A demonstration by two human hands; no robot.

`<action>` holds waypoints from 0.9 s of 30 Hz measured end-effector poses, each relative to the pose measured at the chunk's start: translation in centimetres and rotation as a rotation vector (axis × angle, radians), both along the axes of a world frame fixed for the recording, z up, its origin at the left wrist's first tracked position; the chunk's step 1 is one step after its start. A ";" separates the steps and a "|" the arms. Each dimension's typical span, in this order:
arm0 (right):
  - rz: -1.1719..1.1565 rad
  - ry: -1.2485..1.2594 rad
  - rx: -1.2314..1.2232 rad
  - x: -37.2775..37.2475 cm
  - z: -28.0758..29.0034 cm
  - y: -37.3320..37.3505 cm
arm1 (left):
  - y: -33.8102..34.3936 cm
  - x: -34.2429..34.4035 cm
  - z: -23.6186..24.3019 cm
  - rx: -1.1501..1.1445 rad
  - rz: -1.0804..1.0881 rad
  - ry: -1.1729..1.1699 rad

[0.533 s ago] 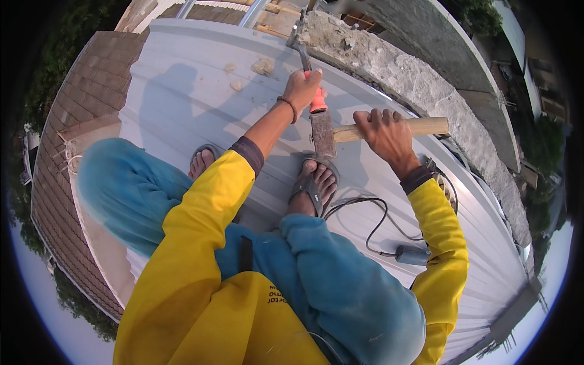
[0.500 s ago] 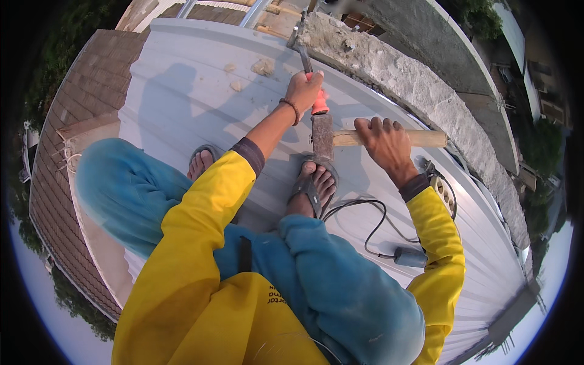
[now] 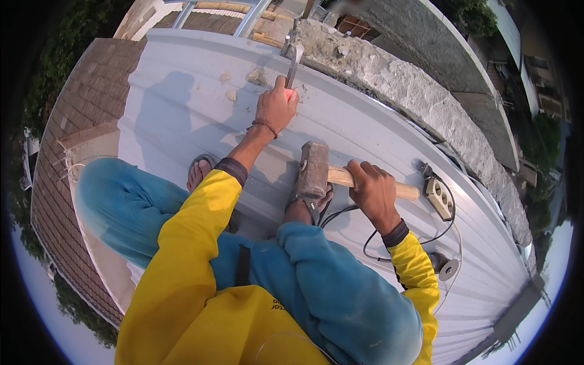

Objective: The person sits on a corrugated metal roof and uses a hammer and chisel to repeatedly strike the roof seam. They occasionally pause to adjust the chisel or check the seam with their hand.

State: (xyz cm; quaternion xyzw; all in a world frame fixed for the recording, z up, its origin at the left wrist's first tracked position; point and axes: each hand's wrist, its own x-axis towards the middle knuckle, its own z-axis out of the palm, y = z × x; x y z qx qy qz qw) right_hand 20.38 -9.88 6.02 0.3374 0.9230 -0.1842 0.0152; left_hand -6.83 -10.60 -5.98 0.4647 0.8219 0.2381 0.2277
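My left hand (image 3: 274, 112) grips a metal chisel (image 3: 294, 67) by its pink handle guard, the blade angled up beside the rough edge of a concrete ledge (image 3: 389, 70). Nearer my body, my right hand (image 3: 372, 193) is closed round the wooden handle of a sledgehammer, whose heavy rusty head (image 3: 314, 170) hangs over my sandaled right foot (image 3: 304, 208), apart from the chisel. Small pale concrete chunks (image 3: 257, 77) lie on the grey corrugated metal roof (image 3: 164, 109) left of the chisel.
A power strip (image 3: 440, 199) with cables lies right of me, near an angle grinder (image 3: 448, 268). A brown tiled roof (image 3: 85, 85) borders the metal sheet at left. Steel channels (image 3: 252, 21) and wood lie beyond the top edge; a concrete wall (image 3: 438, 36) rises behind the ledge.
The hammer has dropped toward me, away from the chisel's handle, with my right hand moving down. My left hand and chisel have shifted left and slightly nearer. The grinder's disc now shows.
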 end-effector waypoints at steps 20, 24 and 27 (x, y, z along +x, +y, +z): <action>0.398 0.339 0.189 -1.4 2.8 6.3 | 6.4 2.9 3.3 -0.009 0.407 -1.220; 0.036 -0.015 0.080 -2.2 0.7 5.6 | 6.7 2.2 3.0 0.010 0.300 -1.212; 0.173 0.153 0.030 -1.4 1.8 4.7 | 6.6 2.3 2.9 -0.004 0.338 -1.236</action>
